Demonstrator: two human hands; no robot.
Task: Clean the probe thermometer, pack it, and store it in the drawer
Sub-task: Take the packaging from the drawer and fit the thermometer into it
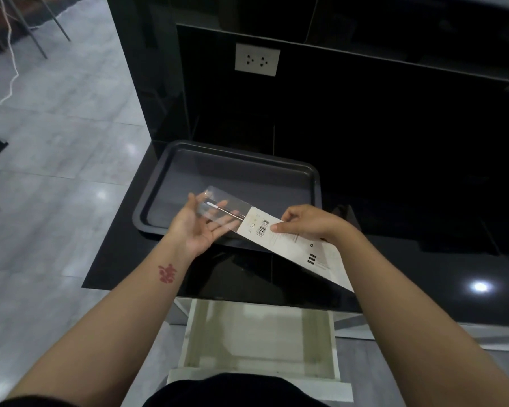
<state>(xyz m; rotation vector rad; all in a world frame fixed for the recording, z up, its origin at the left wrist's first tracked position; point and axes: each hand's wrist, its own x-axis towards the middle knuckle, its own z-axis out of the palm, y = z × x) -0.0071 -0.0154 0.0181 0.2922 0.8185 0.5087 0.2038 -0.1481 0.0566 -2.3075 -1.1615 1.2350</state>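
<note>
Two bare hands work over the counter edge, and nearest of all, just below them, the white drawer (256, 342) stands pulled open, presumably so the pack can drop straight in once it is closed.

Above the drawer, the right hand (304, 223) pinches the printed card end of the clear package (279, 233), fingers curled over its top edge and thumb pressed on the face beside the barcode; this looks like the steadying grip. The left hand (199, 227) lies palm up under the transparent end, fingers spread fairly wide and nearly straight, cradling the plastic rather than clasping it, probably to keep the flimsy sleeve level.

Inside that clear part the probe thermometer (224, 209) shows as a thin metal rod with a white tip, lying along the length of the package. Whether the sleeve is fully sealed cannot be told, so packing seems nearly done and storing remains.

Just beyond the hands a dark baking tray (306, 171) rests on the glossy black counter (423, 277). Farther back, a white wall socket (257, 59) sits in the black panel, and grey floor tiles (56, 171) stretch away to the left.
</note>
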